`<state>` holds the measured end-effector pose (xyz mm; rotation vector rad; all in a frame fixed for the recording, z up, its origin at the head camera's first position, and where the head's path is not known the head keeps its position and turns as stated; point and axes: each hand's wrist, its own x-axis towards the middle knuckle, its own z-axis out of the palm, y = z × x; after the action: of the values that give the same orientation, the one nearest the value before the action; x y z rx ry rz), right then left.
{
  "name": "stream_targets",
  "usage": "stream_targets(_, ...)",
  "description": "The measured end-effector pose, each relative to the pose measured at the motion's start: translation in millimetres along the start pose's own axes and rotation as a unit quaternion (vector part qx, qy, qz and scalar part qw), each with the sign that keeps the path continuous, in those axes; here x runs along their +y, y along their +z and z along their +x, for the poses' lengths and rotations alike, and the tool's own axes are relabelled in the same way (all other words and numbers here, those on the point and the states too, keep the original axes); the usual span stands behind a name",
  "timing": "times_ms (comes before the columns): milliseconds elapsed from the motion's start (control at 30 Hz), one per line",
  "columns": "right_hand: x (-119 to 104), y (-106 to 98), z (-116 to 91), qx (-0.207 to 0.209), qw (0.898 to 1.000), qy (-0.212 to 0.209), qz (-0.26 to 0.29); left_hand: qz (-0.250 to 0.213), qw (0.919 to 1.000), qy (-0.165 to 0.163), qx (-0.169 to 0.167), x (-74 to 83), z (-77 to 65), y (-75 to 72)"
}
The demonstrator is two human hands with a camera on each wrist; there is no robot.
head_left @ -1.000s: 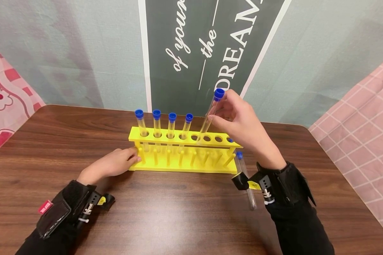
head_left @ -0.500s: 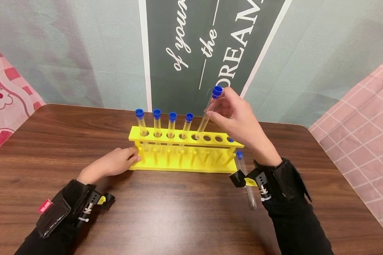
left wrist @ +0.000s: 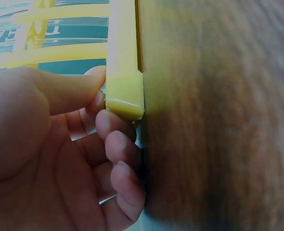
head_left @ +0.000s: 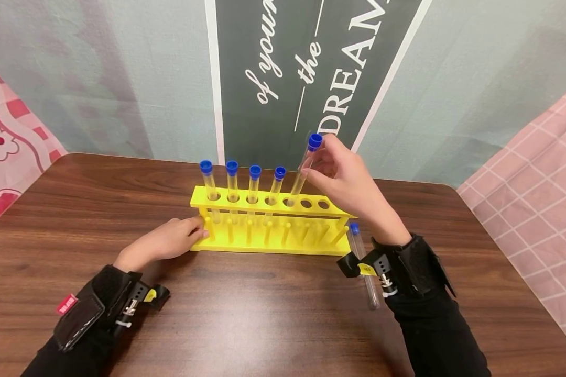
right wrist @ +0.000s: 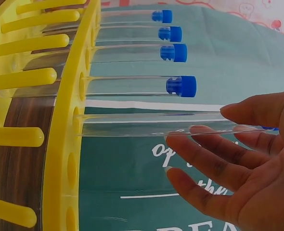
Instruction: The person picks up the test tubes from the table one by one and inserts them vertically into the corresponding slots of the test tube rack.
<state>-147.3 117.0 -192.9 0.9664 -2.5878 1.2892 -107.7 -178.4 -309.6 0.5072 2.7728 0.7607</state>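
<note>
A yellow test tube rack point(head_left: 264, 246) stands on the table, with a row of upright pegs along its base. My left hand point(head_left: 167, 242) grips the left end of that base; in the left wrist view the thumb lies on one side of it and the fingers curl under the other. My right hand point(head_left: 351, 180) pinches a clear, blue-capped test tube point(right wrist: 147, 124) near its upper part. The held tube leans slightly right, its lower end at the middle hole of the top bar. Several capped test tubes point(right wrist: 127, 86) stand in the holes left of it.
Another blue-capped test tube point(head_left: 370, 290) lies on the wooden table point(head_left: 254, 314) beside the rack's right end, partly hidden behind the right wrist camera. Two uncovered holes point(head_left: 324, 204) show right of the held tube. A printed cloth point(head_left: 170, 78) hangs behind the table.
My right hand has moved left and, most recently, down with the test tube, whose lower end has come into the hole. The left hand has kept still on the rack.
</note>
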Motion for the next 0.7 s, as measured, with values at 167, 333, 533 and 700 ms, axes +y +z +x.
stream_targets(167, 1.3, 1.8, -0.7, -0.010, 1.000, 0.019, -0.009, 0.000, 1.0000, 0.002, 0.001, -0.3, 0.1, 0.0)
stream_targets(333, 5.3, 4.7, -0.8, -0.020, 0.999, 0.027, -0.019, -0.004, 1.0000, 0.000, -0.002, 0.2, 0.4, -0.1)
stream_targets(533, 9.3, 8.7, -0.9, -0.031, 0.999, 0.020, -0.037, -0.009, 0.9999, -0.002, -0.004, 1.6, -0.2, -0.9)
stream_targets(700, 11.5, 11.9, -1.8, -0.035, 0.998, 0.012, -0.058, -0.006, 1.0000, -0.002, -0.003, 0.3, 0.2, -0.3)
